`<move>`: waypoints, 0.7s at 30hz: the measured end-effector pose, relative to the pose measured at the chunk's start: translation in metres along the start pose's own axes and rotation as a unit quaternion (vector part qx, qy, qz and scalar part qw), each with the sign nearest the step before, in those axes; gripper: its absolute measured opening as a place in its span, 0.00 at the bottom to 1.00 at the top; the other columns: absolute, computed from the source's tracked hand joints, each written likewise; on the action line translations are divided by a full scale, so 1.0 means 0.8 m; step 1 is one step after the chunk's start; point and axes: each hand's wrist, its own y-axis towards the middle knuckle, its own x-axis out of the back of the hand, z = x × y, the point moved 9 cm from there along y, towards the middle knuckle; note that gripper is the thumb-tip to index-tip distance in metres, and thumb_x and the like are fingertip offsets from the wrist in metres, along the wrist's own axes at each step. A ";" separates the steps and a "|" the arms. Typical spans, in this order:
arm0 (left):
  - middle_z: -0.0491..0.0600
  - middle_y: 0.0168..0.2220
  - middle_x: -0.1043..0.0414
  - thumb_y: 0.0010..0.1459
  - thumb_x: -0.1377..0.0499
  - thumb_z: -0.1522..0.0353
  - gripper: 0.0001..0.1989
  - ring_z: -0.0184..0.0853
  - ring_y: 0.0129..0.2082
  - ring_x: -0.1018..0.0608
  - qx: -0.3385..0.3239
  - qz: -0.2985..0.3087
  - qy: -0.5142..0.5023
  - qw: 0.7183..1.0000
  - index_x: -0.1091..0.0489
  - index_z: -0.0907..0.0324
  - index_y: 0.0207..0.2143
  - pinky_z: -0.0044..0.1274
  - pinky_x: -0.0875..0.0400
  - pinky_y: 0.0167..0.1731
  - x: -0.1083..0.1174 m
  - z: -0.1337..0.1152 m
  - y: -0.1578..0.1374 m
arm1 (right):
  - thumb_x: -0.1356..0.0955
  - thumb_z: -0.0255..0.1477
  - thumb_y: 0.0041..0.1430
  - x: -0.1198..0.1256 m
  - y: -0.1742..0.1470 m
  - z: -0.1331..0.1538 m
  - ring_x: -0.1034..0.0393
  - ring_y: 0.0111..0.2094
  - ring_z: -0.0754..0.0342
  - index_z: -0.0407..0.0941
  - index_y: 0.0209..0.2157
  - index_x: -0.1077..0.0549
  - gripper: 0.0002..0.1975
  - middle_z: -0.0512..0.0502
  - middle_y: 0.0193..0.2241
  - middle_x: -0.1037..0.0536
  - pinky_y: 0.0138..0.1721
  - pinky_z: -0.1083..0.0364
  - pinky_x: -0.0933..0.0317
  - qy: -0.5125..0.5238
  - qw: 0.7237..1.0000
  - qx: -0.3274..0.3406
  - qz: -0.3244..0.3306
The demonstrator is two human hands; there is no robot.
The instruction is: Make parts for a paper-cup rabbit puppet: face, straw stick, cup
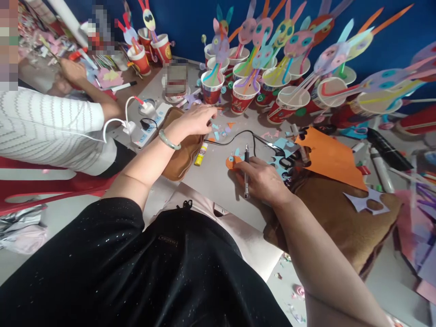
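Note:
My right hand (267,180) is closed round a clear-barrelled pen (246,175), which stands nearly upright with a dark grip. The same hand's fingertips touch a small orange paper cutout (231,162) with a blue eye-like dot and light-blue strips at its top. Further left, my left hand (200,119) reaches over the edge of a brown tray (182,156), its fingers partly bent and apart. Paper scraps (226,130) lie just beyond its fingers. A yellow glue stick (200,154) lies between the tray and the cutout.
Red paper cups (243,97) holding paper animal heads line the back. At right lie a cut orange sheet (332,156), a brown cushion (344,222) and a marker (382,170). A power strip (150,129) sits left. Another person's hand (73,71) works at far left.

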 end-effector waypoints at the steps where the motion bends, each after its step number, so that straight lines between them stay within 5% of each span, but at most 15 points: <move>1: 0.55 0.47 0.22 0.52 0.39 0.72 0.18 0.45 0.48 0.22 0.001 -0.008 -0.010 1.000 0.24 0.60 0.48 0.34 0.31 0.51 -0.003 0.005 -0.002 | 0.34 0.23 0.66 0.000 0.000 0.001 0.30 0.36 0.48 0.43 0.42 0.24 0.08 0.43 0.30 0.22 0.33 0.54 0.42 0.002 1.000 0.003 -0.001; 6: 0.51 0.44 0.21 0.47 0.40 0.75 0.16 0.40 0.45 0.22 -0.018 -0.036 -0.109 0.993 0.24 0.58 0.41 0.31 0.28 0.48 -0.015 0.024 0.000 | 0.35 0.22 0.65 -0.004 0.002 -0.001 0.29 0.36 0.47 0.43 0.42 0.24 0.08 0.43 0.31 0.21 0.36 0.53 0.39 0.015 1.000 0.005 0.001; 11: 0.47 0.29 0.26 0.44 0.42 0.75 0.06 0.34 0.32 0.26 -0.020 -0.083 -0.213 0.973 0.29 0.59 0.27 0.28 0.29 0.36 -0.006 0.047 0.005 | 0.35 0.23 0.66 -0.005 0.003 0.000 0.29 0.36 0.47 0.43 0.42 0.24 0.09 0.42 0.31 0.21 0.36 0.53 0.39 0.017 1.000 0.016 0.009; 16: 0.45 0.25 0.33 0.51 0.43 0.75 0.05 0.32 0.28 0.27 0.001 -0.131 -0.300 0.945 0.32 0.57 0.26 0.28 0.32 0.32 0.006 0.068 -0.001 | 0.36 0.24 0.67 -0.003 0.003 0.001 0.28 0.36 0.48 0.43 0.42 0.23 0.09 0.42 0.31 0.22 0.35 0.54 0.40 -0.007 1.000 0.010 0.013; 21: 0.39 0.19 0.44 0.59 0.39 0.74 0.06 0.28 0.27 0.33 0.009 -0.099 -0.279 0.955 0.31 0.59 0.29 0.29 0.32 0.36 -0.003 0.063 0.001 | 0.36 0.25 0.68 -0.005 0.002 0.002 0.27 0.36 0.48 0.42 0.43 0.23 0.09 0.42 0.31 0.22 0.34 0.54 0.40 -0.015 1.000 0.008 0.014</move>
